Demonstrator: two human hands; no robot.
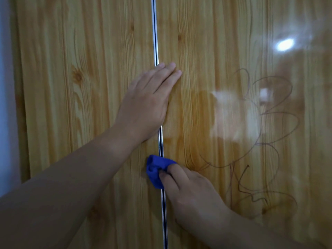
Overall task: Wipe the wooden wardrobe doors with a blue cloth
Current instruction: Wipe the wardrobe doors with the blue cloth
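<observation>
Two glossy wooden wardrobe doors fill the view, the left door (80,105) and the right door (224,51), split by a vertical metal strip (154,33). My left hand (149,103) lies flat with fingers together, palm pressed over the strip and onto the right door. Lower down, my right hand (190,189) is closed on a bunched blue cloth (156,169), which is pressed against the strip at the seam. Part of the cloth is hidden under my fingers.
Dark pen scribbles (265,141) cover the right door to the right of my hands. Bright light reflections (284,44) glare on its upper part. A pale wall (5,105) borders the left door.
</observation>
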